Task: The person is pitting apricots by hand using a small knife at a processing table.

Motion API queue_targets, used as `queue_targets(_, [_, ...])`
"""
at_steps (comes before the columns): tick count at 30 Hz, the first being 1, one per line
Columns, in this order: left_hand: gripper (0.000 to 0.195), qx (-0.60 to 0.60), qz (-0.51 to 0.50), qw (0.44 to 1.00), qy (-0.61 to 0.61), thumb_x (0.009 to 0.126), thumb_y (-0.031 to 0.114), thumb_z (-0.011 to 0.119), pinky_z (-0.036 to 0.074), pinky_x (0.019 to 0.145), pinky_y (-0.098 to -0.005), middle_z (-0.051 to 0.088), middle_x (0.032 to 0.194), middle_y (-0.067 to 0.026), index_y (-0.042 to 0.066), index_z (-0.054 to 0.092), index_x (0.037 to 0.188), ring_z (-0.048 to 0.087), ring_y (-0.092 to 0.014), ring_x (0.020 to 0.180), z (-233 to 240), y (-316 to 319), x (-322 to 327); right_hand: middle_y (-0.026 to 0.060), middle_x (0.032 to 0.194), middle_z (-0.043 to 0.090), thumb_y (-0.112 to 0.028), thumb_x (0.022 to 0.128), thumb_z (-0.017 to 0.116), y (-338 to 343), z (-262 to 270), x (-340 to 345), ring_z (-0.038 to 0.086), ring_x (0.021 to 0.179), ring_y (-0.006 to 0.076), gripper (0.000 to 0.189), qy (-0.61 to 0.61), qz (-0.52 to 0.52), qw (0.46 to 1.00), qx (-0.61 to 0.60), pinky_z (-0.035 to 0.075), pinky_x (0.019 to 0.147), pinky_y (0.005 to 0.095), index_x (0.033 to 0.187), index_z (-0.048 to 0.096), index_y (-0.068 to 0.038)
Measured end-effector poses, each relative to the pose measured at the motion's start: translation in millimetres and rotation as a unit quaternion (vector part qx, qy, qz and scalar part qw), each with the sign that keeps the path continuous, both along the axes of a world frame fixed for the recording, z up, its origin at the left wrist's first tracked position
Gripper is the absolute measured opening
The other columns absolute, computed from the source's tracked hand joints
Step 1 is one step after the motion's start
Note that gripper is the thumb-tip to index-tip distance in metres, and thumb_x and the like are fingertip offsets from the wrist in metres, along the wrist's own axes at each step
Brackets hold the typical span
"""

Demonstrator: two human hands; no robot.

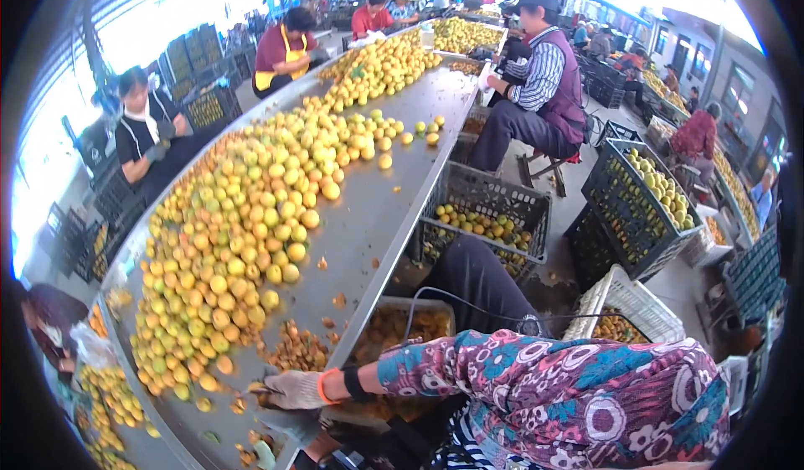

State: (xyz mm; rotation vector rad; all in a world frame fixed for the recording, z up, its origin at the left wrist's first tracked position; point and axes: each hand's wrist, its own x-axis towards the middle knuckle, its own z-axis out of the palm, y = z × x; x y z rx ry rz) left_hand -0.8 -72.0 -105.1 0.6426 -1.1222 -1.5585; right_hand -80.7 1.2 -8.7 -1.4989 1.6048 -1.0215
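Observation:
My right hand (294, 390), in a pale knit glove with an orange cuff, is at the near edge of a metal sorting table (358, 237). A small brownish piece, perhaps fruit, is at its fingertips. Just below and partly under it is my left hand (295, 425) in a grey glove; its fingers and anything in them are hard to make out. Brown-orange fruit scraps (295, 347) lie beside my right hand. A long heap of round yellow-orange fruits, apricot-like (232, 237), covers the table's far side. A pale green object (265, 454) lies below my left hand.
Under the table edge stand a tub of orange pieces (402, 328) and a black crate of fruit (490, 206). A white crate (628, 306) and stacked black crates (641, 206) stand behind. Several people sit around the table, one in a striped shirt (540, 80). A cable crosses my leg.

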Motion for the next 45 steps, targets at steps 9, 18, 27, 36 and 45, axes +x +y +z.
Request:
queue_targets(9, [0.038,-0.041,0.066,0.985,-0.154,0.096,0.034,0.043,0.042,0.091,-0.0343,0.054,0.113,-0.0063,0.006,0.051,0.120,0.052,-0.021,0.105,22,37,7,0.0122,0.078,0.060,-0.029,0.078,0.070,5,39,-39,0.059,0.064,0.0219,0.033,-0.065,-0.012,0.998,-0.015,0.048,0.060,0.0341,0.093,0.053,-0.005])
queue_targets(18, [0.040,-0.101,0.026,0.967,-0.232,0.094,0.031,0.046,0.041,0.093,-0.0383,0.053,0.118,-0.0117,0.002,0.049,0.122,0.051,-0.027,0.108,36,46,-3,0.0158,0.075,0.060,-0.025,0.075,0.066,17,55,-46,0.062,0.072,0.0259,0.030,-0.179,0.003,0.981,0.077,0.048,0.065,0.0376,0.089,0.053,-0.002])
queue_targets(27, [0.044,-0.190,0.071,0.919,-0.337,0.092,0.026,0.049,0.040,0.095,-0.0436,0.051,0.125,-0.0188,-0.002,0.046,0.127,0.050,-0.034,0.112,42,51,14,0.0137,0.082,0.063,-0.029,0.084,0.057,-1,27,-11,0.061,0.081,0.0196,0.033,-0.136,-0.033,0.990,-0.005,0.049,0.072,0.0320,0.106,0.059,-0.005])
queue_targets(36, [0.041,0.028,-0.064,0.998,-0.010,0.093,0.018,0.050,0.045,0.093,-0.0357,0.054,0.125,-0.0139,-0.004,0.047,0.128,0.055,-0.025,0.111,102,72,-20,-0.0028,0.061,0.046,-0.035,0.092,0.057,14,57,-72,0.036,0.039,0.0044,0.027,-0.355,-0.114,0.906,0.203,0.025,0.034,0.0213,0.104,0.058,-0.010])
queue_targets(45, [0.034,0.065,-0.068,0.995,0.041,0.088,0.002,0.057,0.051,0.069,-0.0211,0.061,0.098,-0.0031,0.001,0.050,0.121,0.060,-0.007,0.079,93,63,-14,-0.0057,0.053,0.043,-0.030,0.091,0.061,11,69,-61,0.036,0.037,0.0043,0.023,-0.314,-0.062,0.929,0.184,0.025,0.034,0.0201,0.086,0.055,-0.009])
